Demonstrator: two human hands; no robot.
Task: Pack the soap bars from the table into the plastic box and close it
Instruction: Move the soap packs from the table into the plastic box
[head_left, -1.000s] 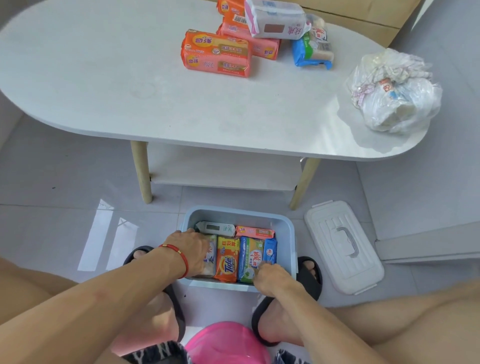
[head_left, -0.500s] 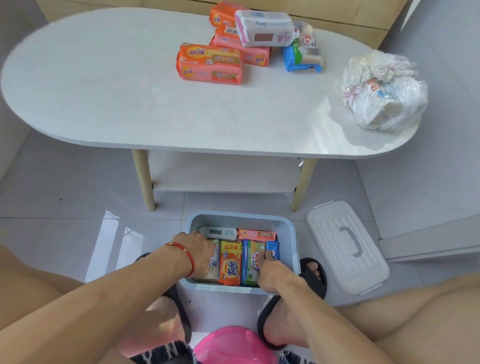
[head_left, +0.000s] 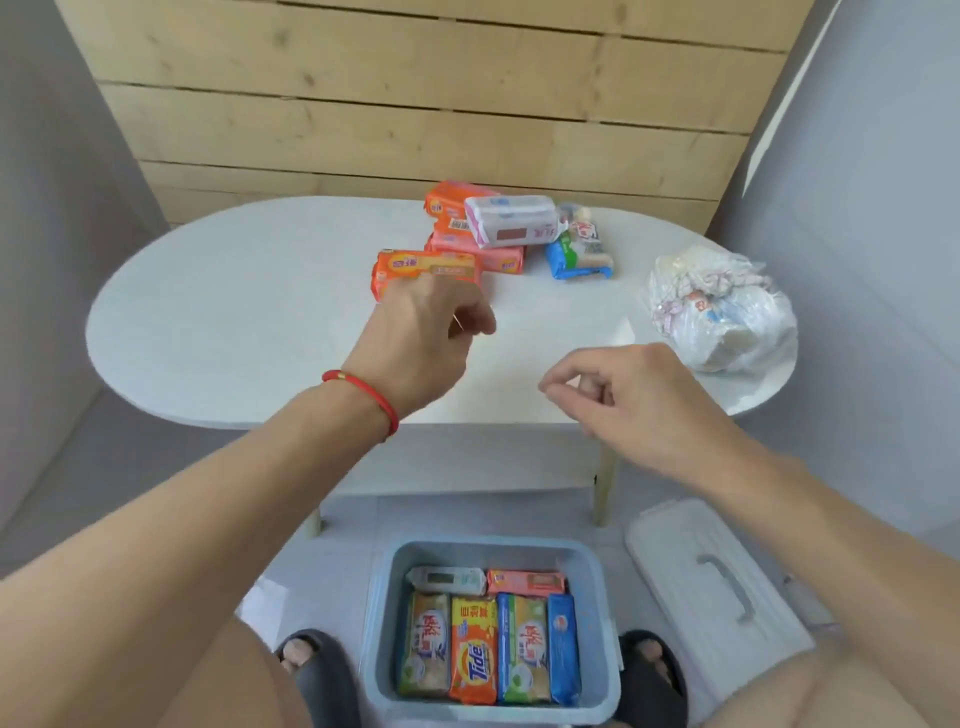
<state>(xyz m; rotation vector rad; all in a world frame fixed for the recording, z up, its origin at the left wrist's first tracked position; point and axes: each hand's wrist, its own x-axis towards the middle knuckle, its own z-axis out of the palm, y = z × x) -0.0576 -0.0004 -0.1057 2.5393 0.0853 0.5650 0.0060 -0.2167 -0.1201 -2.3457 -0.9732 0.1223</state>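
Observation:
A pale blue plastic box (head_left: 382, 613) stands on the floor between my feet, holding several wrapped soap bars (head_left: 471, 657). Its white lid (head_left: 691, 571) lies on the floor to its right. More soap bars sit on the white table (head_left: 234, 332): an orange pack (head_left: 415, 262) nearest, a white-and-pink pack (head_left: 511, 221) on pink ones, and a blue pack (head_left: 576, 257). My left hand (head_left: 426, 338), with a red wrist cord, hovers over the table just in front of the orange pack, fingers loosely curled and empty. My right hand (head_left: 618, 395) hangs above the table's front edge, also empty.
A knotted white plastic bag (head_left: 722, 317) sits at the table's right end. A wooden panel wall (head_left: 415, 104) rises behind the table. My feet in dark sandals (head_left: 649, 670) flank the box, and the table's pale legs (head_left: 605, 488) stand behind it.
Both hands have lifted out of the box and risen over the table, the left reaching towards the orange pack. The camera has tilted up.

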